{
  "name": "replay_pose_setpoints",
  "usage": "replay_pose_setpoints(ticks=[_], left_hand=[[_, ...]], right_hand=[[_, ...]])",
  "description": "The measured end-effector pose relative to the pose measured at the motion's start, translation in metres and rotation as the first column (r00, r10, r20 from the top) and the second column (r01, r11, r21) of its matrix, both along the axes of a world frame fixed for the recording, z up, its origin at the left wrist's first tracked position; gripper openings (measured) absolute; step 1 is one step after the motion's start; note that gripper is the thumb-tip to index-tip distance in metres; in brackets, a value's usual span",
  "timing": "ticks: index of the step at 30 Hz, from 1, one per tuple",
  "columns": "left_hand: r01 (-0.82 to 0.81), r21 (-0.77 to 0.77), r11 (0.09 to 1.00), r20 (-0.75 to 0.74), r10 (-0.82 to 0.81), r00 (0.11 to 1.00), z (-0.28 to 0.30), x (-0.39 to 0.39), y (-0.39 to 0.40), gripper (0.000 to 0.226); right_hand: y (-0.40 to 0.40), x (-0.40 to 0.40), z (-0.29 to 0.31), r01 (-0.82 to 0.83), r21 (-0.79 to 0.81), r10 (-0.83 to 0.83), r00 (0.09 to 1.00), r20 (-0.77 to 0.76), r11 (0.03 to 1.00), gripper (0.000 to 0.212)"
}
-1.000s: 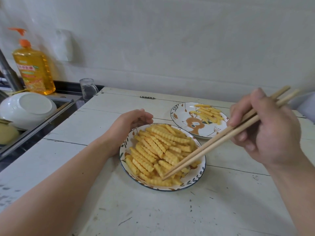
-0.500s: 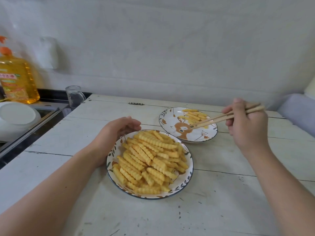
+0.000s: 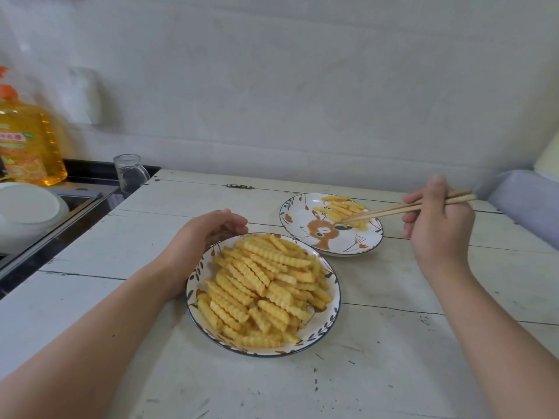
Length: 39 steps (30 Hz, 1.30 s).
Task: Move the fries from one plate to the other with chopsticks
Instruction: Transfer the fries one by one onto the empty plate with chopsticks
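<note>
Now two plates (image 3: 372, 247) of fries (image 3: 266, 285); right hand (image 3: 438, 225) pinches two chopsticks (image 3: 393, 209), left hand (image 3: 205, 237) cups the near rim.

— What is the person wearing on the arms?
— Nothing. Both forearms are bare, with no sleeves showing.
— Any rings or a watch?
— None. The left hand (image 3: 208, 234) and right hand (image 3: 438, 228) are bare too.

Home kitchen: sink (image 3: 78, 198), dish soap bottle (image 3: 28, 143), white bowl (image 3: 27, 213), glass (image 3: 128, 173).
</note>
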State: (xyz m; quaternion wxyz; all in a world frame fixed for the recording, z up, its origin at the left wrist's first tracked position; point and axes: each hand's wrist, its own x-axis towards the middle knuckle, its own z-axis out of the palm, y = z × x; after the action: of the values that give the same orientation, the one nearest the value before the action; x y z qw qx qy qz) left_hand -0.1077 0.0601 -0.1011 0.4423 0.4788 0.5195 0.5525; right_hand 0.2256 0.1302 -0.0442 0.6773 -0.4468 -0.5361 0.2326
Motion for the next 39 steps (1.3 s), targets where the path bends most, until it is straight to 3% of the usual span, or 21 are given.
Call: replay_pose_setpoints(ticks=[2, 5, 9, 15, 19, 22, 25, 29, 32, 39], left_hand=[[-0.022, -0.009, 1.0, 0.007, 0.022, 1.0, -0.001, 0.002, -0.001, 0.039], [-0.041, -0.001, 0.999, -0.019, 0.041, 0.999, 0.003, 0.01, -0.009, 0.039], [-0.059, -0.031, 0.998, -0.008, 0.059, 0.998, 0.005, 0.011, -0.01, 0.039], [-0.069, -0.03, 0.997, -0.026, 0.069, 0.997, 0.005, 0.01, -0.009, 0.04], [-0.056, -0.006, 0.998, -0.039, 0.056, 0.998, 0.002, 0.01, -0.008, 0.041], [-0.024, 0.001, 1.0, -0.009, 0.024, 1.0, 0.0, 0.006, -0.005, 0.039], [0.013, 0.016, 1.0, 0.006, -0.013, 1.0, -0.006, -0.002, 0.005, 0.042], [0.043, 0.025, 0.999, 0.007, -0.043, 0.999, -0.013, -0.011, 0.013, 0.048], [0.058, 0.024, 0.998, 0.007, -0.058, 0.998, -0.015, -0.014, 0.017, 0.05], [0.054, 0.038, 0.998, 0.003, -0.054, 0.999, -0.015, -0.007, 0.013, 0.042]], right_hand=[[-0.008, 0.0, 0.014, -0.06, 0.007, 0.061, 0.985, -0.159, 0.998, 0.059], [-0.028, -0.003, 0.034, -0.351, 0.041, 0.344, 0.88, -0.327, 0.936, 0.066], [-0.052, -0.018, 0.039, -0.624, 0.006, 0.608, 0.758, -0.234, 0.781, 0.06], [-0.067, -0.03, 0.033, -0.706, -0.024, 0.699, 0.705, -0.119, 0.708, 0.055], [-0.062, -0.024, 0.04, -0.628, 0.026, 0.62, 0.761, -0.188, 0.778, 0.055], [-0.043, -0.013, 0.039, -0.417, 0.08, 0.423, 0.873, -0.241, 0.905, 0.055], [-0.026, 0.002, 0.033, -0.154, 0.095, 0.16, 0.985, -0.068, 0.984, 0.045], [-0.012, 0.011, 0.021, -0.016, 0.049, 0.014, 0.999, 0.033, 0.999, 0.049], [-0.004, 0.013, 0.01, 0.007, 0.044, -0.013, 0.991, 0.135, 0.999, 0.046], [0.014, -0.007, -0.015, -0.112, -0.031, 0.115, 0.978, 0.172, 0.993, 0.042]])
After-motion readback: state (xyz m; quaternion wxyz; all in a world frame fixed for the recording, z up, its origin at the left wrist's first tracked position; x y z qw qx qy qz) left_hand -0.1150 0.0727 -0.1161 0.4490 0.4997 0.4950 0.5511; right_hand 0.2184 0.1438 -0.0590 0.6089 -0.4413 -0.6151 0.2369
